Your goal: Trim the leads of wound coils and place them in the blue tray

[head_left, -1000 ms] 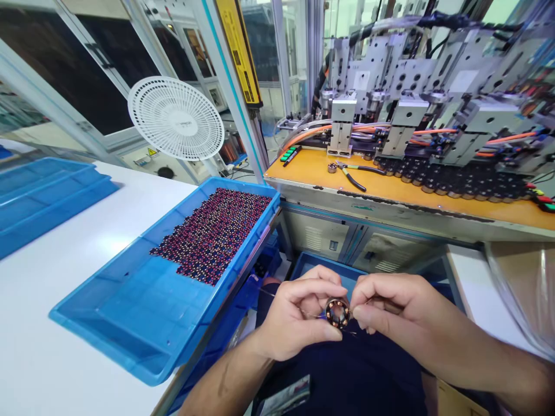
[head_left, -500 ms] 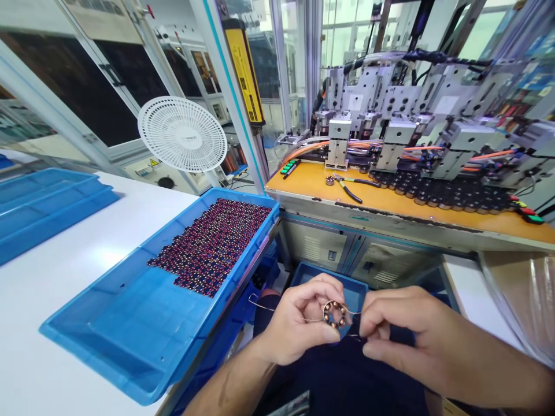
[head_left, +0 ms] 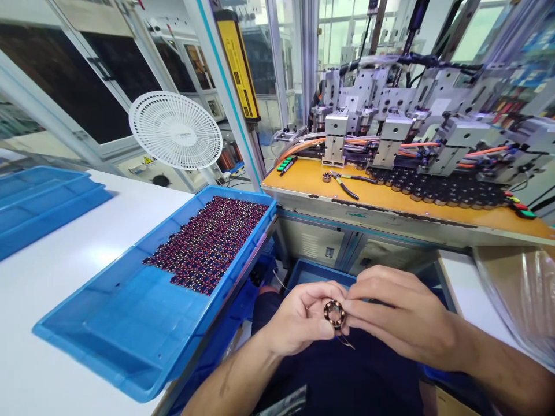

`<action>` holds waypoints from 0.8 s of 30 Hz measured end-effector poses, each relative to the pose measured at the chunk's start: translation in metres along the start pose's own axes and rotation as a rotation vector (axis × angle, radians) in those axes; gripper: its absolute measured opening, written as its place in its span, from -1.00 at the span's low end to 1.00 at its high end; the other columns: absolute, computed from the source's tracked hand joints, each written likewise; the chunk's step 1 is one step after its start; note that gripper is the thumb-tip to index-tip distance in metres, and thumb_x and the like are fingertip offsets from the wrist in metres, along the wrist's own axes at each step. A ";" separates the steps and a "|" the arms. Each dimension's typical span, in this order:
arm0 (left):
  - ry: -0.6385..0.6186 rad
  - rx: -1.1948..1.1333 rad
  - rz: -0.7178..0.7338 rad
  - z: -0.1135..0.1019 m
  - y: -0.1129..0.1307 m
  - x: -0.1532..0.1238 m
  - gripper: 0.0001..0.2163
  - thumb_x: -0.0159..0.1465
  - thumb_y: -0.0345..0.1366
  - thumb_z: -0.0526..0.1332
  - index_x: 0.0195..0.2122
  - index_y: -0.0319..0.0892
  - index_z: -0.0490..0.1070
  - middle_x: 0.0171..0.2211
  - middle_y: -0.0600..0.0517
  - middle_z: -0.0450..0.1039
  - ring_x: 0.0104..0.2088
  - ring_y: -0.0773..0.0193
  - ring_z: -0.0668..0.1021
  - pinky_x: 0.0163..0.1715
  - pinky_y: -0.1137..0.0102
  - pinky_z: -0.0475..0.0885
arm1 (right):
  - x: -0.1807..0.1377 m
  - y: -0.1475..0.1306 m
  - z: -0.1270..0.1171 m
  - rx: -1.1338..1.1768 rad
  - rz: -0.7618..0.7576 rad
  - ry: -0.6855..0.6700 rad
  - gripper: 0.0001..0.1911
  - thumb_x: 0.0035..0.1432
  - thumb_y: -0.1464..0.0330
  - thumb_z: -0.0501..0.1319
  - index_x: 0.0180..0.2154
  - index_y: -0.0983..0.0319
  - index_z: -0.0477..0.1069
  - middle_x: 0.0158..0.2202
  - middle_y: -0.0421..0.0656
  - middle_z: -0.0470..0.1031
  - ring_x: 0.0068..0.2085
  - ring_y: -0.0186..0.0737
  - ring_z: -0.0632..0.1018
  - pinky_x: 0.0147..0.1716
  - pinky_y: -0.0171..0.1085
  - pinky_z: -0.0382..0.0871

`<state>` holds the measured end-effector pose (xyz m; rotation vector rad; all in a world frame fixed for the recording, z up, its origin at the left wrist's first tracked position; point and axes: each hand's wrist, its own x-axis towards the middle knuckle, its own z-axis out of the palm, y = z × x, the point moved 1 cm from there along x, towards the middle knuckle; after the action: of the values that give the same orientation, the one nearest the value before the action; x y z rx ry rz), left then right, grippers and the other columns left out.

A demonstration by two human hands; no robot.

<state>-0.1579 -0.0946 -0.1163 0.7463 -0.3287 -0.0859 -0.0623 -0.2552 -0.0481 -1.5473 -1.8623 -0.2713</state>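
Note:
A small ring-shaped motor stator [head_left: 335, 315] with copper coils around its inside is gripped by my left hand [head_left: 303, 318], thumb in front and fingers behind. My right hand [head_left: 390, 315] is closed at the stator's right edge, its fingertips pressed together there; what they pinch is hidden. Thin wire ends [head_left: 346, 342] hang below the stator. To the left of my left hand, a thin loop of wire [head_left: 281, 279] sticks out.
At left, a blue tray [head_left: 108, 329] holds many dark red-and-black stators [head_left: 212, 242] on a white table [head_left: 26, 300]. Pliers [head_left: 347, 188] and a single stator [head_left: 326, 177] lie on the orange bench [head_left: 299, 182], before a machine [head_left: 394, 138]. A white fan [head_left: 176, 130] stands behind.
My right hand has moved left, from holding a wire out away from the stator to touching its right edge. Wire ends now hang below the stator. The view has shifted slightly.

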 end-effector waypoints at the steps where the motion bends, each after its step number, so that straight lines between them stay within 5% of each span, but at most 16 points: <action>1: 0.007 0.003 -0.001 -0.001 0.000 0.000 -0.73 0.15 -0.40 0.40 -0.10 -0.21 0.55 -0.20 -0.01 0.33 -0.31 0.46 0.54 -0.25 0.58 0.45 | -0.001 0.001 0.001 0.017 -0.003 0.002 -0.87 0.24 0.56 0.22 -0.16 0.35 0.37 -0.23 -0.06 0.48 -0.20 -0.25 0.39 -0.20 -0.22 0.34; 8: 0.034 0.096 0.028 -0.002 0.000 0.000 -0.71 0.13 -0.43 0.40 -0.09 -0.17 0.56 -0.16 -0.02 0.31 -0.31 0.46 0.53 -0.25 0.57 0.45 | -0.006 0.000 0.009 0.134 0.069 0.089 -0.85 0.22 0.59 0.22 -0.16 0.34 0.40 -0.27 -0.10 0.49 -0.25 -0.32 0.42 -0.26 -0.29 0.33; 16: 0.106 0.561 0.331 0.001 0.006 0.001 -0.55 0.12 -0.50 0.38 0.03 0.02 0.54 -0.06 -0.05 0.36 -0.10 0.35 0.48 -0.09 0.47 0.42 | -0.012 -0.011 0.028 0.122 0.256 0.343 -0.88 0.23 0.59 0.17 -0.21 0.31 0.37 -0.35 -0.15 0.44 -0.30 -0.40 0.47 -0.31 -0.39 0.38; 19: 0.133 0.552 0.224 -0.001 0.010 -0.003 -0.50 0.08 -0.41 0.44 0.08 -0.05 0.49 -0.12 -0.04 0.41 -0.17 0.36 0.49 -0.12 0.49 0.42 | -0.013 -0.012 0.030 0.069 0.250 0.370 -0.89 0.24 0.57 0.14 -0.21 0.30 0.35 -0.36 -0.15 0.43 -0.31 -0.39 0.47 -0.32 -0.38 0.39; 24: 0.138 0.472 -0.016 -0.002 0.016 -0.010 -0.74 0.23 -0.34 0.34 -0.09 -0.31 0.44 -0.36 -0.05 0.47 -0.41 0.42 0.52 -0.34 0.54 0.45 | -0.007 -0.014 0.027 0.034 0.232 0.354 -0.88 0.23 0.58 0.13 -0.23 0.28 0.35 -0.39 -0.16 0.43 -0.37 -0.40 0.48 -0.36 -0.40 0.41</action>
<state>-0.1676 -0.0797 -0.1094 1.2165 -0.2111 0.0305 -0.0849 -0.2492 -0.0690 -1.5601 -1.3965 -0.3769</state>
